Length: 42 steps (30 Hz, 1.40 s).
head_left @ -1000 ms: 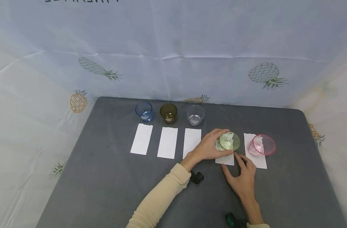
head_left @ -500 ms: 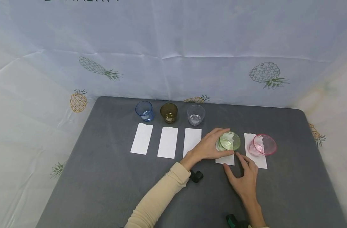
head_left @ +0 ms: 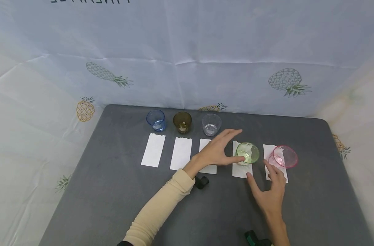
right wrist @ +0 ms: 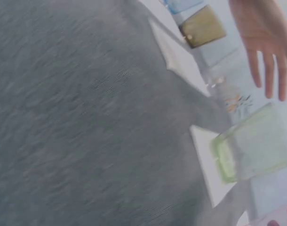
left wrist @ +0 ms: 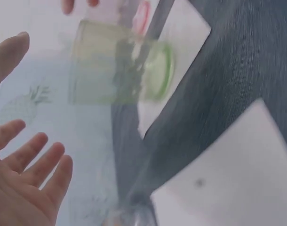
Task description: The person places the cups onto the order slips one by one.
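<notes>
A green-tinted drinking glass point(head_left: 247, 152) stands upright on a white paper strip point(head_left: 242, 171). My left hand point(head_left: 213, 151) is spread just left of that glass, thumb extended toward its near side. In the left wrist view a gap shows between the fingers point(left wrist: 33, 157) and the glass point(left wrist: 120, 66). My right hand point(head_left: 271, 194) hovers over the table in front of the pink glass point(head_left: 285, 156), thumb and fingers apart, holding nothing. The pink glass sits on its own paper strip point(head_left: 268, 149), and the right fingertips overlap that strip in the head view.
Blue point(head_left: 156, 120), amber point(head_left: 182, 122) and clear point(head_left: 211, 124) glasses line the back of the grey table point(head_left: 113, 191). In front of them lie white paper strips point(head_left: 153, 150), one partly behind my left hand. A pineapple-print curtain point(head_left: 187, 68) hangs behind the table.
My left hand has let go of the green glass and drawn back to the left, fingers spreading. My right hand has shifted slightly right, toward the pink glass. The glasses stay put.
</notes>
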{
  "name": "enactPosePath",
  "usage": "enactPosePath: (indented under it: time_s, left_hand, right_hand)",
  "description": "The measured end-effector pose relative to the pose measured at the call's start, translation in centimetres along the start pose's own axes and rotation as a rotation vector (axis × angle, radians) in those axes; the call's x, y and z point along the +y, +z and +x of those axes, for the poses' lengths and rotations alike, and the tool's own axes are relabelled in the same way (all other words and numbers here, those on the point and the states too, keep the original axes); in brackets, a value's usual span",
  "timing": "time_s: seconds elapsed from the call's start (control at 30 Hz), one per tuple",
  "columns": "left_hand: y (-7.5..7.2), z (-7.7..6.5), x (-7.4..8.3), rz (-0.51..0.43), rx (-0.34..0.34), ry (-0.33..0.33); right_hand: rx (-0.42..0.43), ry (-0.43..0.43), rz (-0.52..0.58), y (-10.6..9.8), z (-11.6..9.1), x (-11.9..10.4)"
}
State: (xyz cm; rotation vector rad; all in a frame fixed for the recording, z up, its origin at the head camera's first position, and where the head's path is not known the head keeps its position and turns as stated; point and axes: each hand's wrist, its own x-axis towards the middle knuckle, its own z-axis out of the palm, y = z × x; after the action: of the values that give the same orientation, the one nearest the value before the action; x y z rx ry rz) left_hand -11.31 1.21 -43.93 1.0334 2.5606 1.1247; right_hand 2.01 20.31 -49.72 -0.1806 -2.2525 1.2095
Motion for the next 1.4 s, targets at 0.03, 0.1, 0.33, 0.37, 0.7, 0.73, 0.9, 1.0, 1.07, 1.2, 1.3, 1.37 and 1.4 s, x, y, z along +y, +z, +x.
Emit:
enactPosePath:
  time_s: [0.03, 0.1, 0.33, 0.37, 0.7, 0.73, 0.9, 1.0, 1.07, 1.2, 1.3, 1.37, 1.4]
  left_hand:
    - [-0.4, -0.1, -0.1, 0.0, 0.005, 0.004]
    - [-1.2, -0.2, -0.4, 0.004, 0.015, 0.003]
    - [-3.9, -0.6, -1.3, 0.037, 0.071, 0.001]
    - [-4.1, -0.6, -1.5, 0.039, 0.078, 0.002]
    - [-6.3, -1.1, -2.7, 0.071, 0.09, -0.038]
    - [-6.4, -1.1, -2.9, 0.078, 0.096, -0.04]
    - [-7.1, -1.2, -3.6, 0.113, 0.115, -0.036]
    - [-7.5, -1.2, -3.9, 0.115, 0.12, -0.037]
    - [-7.7, -1.2, -4.1, 0.12, 0.121, -0.046]
    - [-8.0, -1.2, -4.6, 0.126, 0.114, -0.073]
    - [-8.3, -1.1, -4.9, 0.131, 0.109, -0.086]
    - [-8.4, -1.1, -5.1, 0.135, 0.108, -0.092]
    - [-8.5, -1.1, -5.2, 0.138, 0.107, -0.095]
  right_hand:
    - [0.009, -0.008, 0.014, 0.0, 0.2, -0.2]
    - [0.015, -0.014, 0.032, 0.0, 0.5, -0.7]
    - [-0.025, -0.047, 0.098, 0.2, 1.3, -3.1]
    - [-0.033, -0.063, 0.112, 0.4, 1.3, -3.3]
    - [-0.136, -0.16, 0.091, 2.8, 0.0, -4.1]
    - [-0.148, -0.168, 0.078, 3.1, -0.2, -4.1]
    - [-0.192, -0.177, 0.039, 4.5, -1.1, -4.1]
    - [-0.196, -0.191, 0.02, 5.3, -1.6, -4.0]
    - [-0.205, -0.189, 0.002, 5.9, -1.9, -3.8]
    - [-0.229, -0.176, -0.024, 7.0, -2.5, -3.3]
    - [-0.245, -0.173, -0.039, 7.7, -2.8, -3.0]
    - [-0.259, -0.165, -0.049, 8.1, -2.9, -2.8]
    - [-0.268, -0.16, -0.056, 8.3, -3.0, -2.7]
